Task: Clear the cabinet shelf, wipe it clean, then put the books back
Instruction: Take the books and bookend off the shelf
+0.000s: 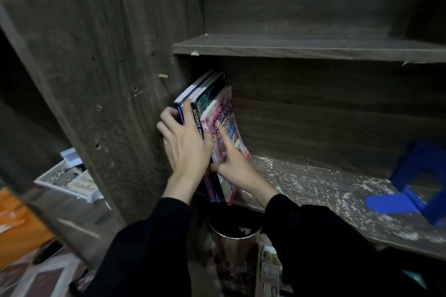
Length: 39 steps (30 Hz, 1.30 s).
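**Books upright at the shelf's left end**

The books lean against the cabinet wall at the left end of the speckled shelf. The left hand grips their spines, fingers curled round the left side. The right hand lays a straight index finger on the pink cover; I cannot tell whether its other fingers grasp anything. A blue bookend sits at the far right

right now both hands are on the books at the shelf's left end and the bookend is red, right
Not red: the head view shows the bookend is blue. The left hand and right hand are on the books at the left end of the shelf.
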Each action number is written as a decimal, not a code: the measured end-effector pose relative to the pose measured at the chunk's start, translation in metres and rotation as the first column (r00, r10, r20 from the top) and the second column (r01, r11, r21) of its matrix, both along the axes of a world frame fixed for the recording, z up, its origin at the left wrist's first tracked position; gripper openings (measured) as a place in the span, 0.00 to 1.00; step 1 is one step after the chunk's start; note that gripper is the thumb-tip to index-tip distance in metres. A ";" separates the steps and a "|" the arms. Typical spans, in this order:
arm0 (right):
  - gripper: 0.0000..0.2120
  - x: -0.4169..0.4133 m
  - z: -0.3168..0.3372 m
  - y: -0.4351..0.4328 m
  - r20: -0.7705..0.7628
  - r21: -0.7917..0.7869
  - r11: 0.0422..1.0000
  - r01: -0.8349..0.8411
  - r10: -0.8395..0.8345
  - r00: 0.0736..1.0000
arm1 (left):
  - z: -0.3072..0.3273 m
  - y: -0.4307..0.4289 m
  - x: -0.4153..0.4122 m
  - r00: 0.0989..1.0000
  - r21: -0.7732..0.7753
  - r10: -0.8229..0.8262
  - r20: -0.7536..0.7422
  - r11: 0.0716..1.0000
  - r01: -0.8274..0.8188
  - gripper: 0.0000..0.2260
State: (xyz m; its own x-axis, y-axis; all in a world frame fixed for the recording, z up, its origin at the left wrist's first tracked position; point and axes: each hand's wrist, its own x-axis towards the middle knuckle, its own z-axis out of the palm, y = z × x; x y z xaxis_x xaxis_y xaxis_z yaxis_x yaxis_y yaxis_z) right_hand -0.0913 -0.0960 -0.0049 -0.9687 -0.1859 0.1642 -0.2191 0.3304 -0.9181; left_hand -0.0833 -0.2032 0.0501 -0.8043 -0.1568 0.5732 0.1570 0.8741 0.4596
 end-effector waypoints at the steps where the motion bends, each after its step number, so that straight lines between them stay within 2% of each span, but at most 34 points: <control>1: 0.48 0.001 0.000 0.000 0.000 0.006 1.000 -0.005 0.005 1.000 | 0.001 0.001 0.000 1.000 -0.003 0.002 -0.016 1.000 -0.003 0.29; 7: 0.48 0.008 0.004 0.008 0.004 -0.003 1.000 0.012 -0.012 1.000 | 0.010 0.015 0.003 0.998 0.004 -0.017 -0.062 1.000 0.018 0.25; 12: 0.45 0.020 0.015 0.015 -0.014 -0.093 0.995 -0.027 0.026 1.000 | 0.008 0.026 0.005 0.996 -0.050 -0.077 -0.051 0.996 0.074 0.28; 15: 0.46 0.018 0.013 0.017 -0.019 -0.008 1.000 0.022 -0.022 1.000 | 0.004 0.025 0.005 0.997 -0.073 -0.064 -0.052 0.995 0.060 0.32; 18: 0.48 0.013 0.008 0.017 -0.002 0.021 0.999 0.027 -0.027 1.000 | -0.002 0.019 0.003 0.992 -0.109 0.003 -0.128 0.994 -0.017 0.28; 20: 0.49 0.012 0.009 0.015 0.017 0.009 1.000 0.023 -0.024 1.000 | -0.004 0.015 -0.001 0.992 -0.038 -0.008 -0.122 0.999 0.003 0.26; 22: 0.49 0.012 0.010 0.014 0.026 -0.005 1.000 0.017 -0.017 1.000 | -0.004 0.013 -0.004 0.993 0.094 -0.108 -0.045 0.989 0.112 0.27; 24: 0.50 0.013 0.010 0.013 0.026 -0.009 1.000 0.019 -0.019 0.999 | -0.004 0.012 -0.005 0.976 0.193 -0.207 -0.070 0.957 0.217 0.31; 27: 0.50 0.014 0.009 0.014 0.005 -0.014 0.999 0.042 -0.042 0.999 | -0.010 0.012 -0.006 0.938 0.167 -0.301 -0.174 0.929 0.329 0.40; 29: 0.50 0.016 0.006 0.018 0.030 -0.062 0.997 0.041 -0.039 0.999 | -0.017 0.013 -0.006 0.932 0.147 -0.352 -0.084 0.921 0.361 0.43; 31: 0.50 0.017 0.002 0.022 0.064 -0.101 0.994 0.038 -0.031 0.997 | -0.024 0.017 -0.006 0.948 0.150 -0.318 0.023 0.938 0.311 0.44; 33: 0.50 0.017 -0.006 0.027 0.079 -0.078 0.996 0.049 -0.043 0.996 | -0.030 0.022 -0.008 0.973 0.105 -0.229 0.030 0.969 0.225 0.48; 35: 0.50 0.016 -0.013 0.030 0.104 -0.067 0.996 0.052 -0.044 0.994 | -0.036 0.027 -0.012 0.985 0.147 -0.172 -0.011 0.974 0.172 0.51; 37: 0.49 0.014 -0.021 0.033 0.114 -0.085 0.996 0.035 -0.025 0.993 | -0.041 0.033 -0.014 0.986 0.276 -0.147 -0.079 0.947 0.163 0.51; 39: 0.49 0.012 -0.026 0.035 0.099 -0.088 0.996 0.018 -0.009 0.995 | -0.046 0.038 -0.017 0.981 0.336 -0.136 -0.137 0.925 0.175 0.49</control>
State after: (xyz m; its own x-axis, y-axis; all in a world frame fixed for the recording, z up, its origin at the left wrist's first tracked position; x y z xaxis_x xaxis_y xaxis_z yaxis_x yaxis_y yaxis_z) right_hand -0.0792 -0.0606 -0.0312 -0.9833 -0.1614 0.0836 -0.1226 0.2492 -0.9607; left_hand -0.1004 -0.1651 0.0038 -0.7701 -0.2390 0.5915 0.3443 0.6249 0.7007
